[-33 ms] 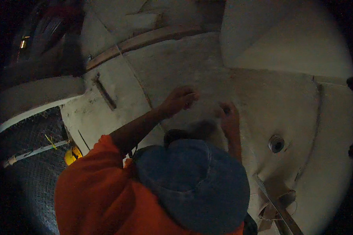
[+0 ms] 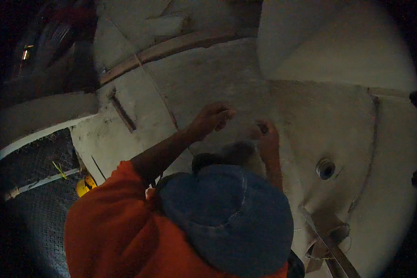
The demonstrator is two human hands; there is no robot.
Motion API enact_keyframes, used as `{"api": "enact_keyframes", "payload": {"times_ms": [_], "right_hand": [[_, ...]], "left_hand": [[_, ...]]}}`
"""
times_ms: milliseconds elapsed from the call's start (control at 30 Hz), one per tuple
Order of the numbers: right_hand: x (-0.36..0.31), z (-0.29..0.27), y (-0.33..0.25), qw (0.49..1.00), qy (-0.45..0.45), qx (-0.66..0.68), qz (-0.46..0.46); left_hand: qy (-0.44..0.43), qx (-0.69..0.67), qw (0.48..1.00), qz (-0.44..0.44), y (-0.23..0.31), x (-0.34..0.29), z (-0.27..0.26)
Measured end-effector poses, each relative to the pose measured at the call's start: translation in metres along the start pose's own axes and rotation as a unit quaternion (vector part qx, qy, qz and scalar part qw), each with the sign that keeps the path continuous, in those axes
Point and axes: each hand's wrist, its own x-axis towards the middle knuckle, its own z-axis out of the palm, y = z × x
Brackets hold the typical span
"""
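My left hand point(image 2: 213, 121) reaches in from an orange sleeve point(image 2: 111, 204), over the grey, dusty floor point(image 2: 208, 78). Its thumb and fingers are drawn together, and whatever may be between the tips is too small and dim to name. To its right, a short gap away, my right hand point(image 2: 267, 134) has bent fingers with blurred tips. Any thing in that hand cannot be made out. A rounded blue cloth shape point(image 2: 227, 213) with a seam fills the lower middle and hides part of the right arm. Beyond it lies a small black shape point(image 2: 206, 161).
A hollow round roll point(image 2: 325, 168) rests on the floor at right. Near the lower right are crossed wooden strips point(image 2: 336, 252). A dark bar point(image 2: 123, 112) lies at left; a yellow object point(image 2: 85, 184) and a pale pole point(image 2: 48, 180) sit lower left. A brown ledge point(image 2: 176, 45) runs across the back.
The whole view has shifted slightly, so the floor things sit a little further left. My right fingertips have moved slightly left; both hands keep nearly the same pose.
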Motion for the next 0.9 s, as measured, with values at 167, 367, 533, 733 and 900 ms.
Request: {"api": "enact_keyframes", "payload": {"times_ms": [167, 367, 533, 733, 900], "right_hand": [[-0.001, 0.023, -0.01, 0.998, 0.036, 0.041, 0.024], [-0.002, 0.022, -0.014, 0.994, 0.063, 0.078, 0.031], [-0.006, 0.02, -0.017, 0.991, 0.069, 0.113, -0.009], [-0.006, 0.02, -0.022, 0.993, 0.066, 0.093, 0.007], [-0.004, 0.018, -0.025, 0.992, 0.067, 0.106, 0.014]], "left_hand": [[0.043, -0.015, 0.997, -0.069, -0.006, 0.013, 0.021], [0.032, -0.11, 0.991, -0.066, -0.011, 0.019, 0.035], [0.015, -0.147, 0.988, -0.05, -0.012, 0.021, 0.04], [0.003, -0.112, 0.993, -0.033, -0.017, 0.025, 0.038], [-0.022, -0.089, 0.996, -0.013, -0.014, 0.029, 0.037]]}}
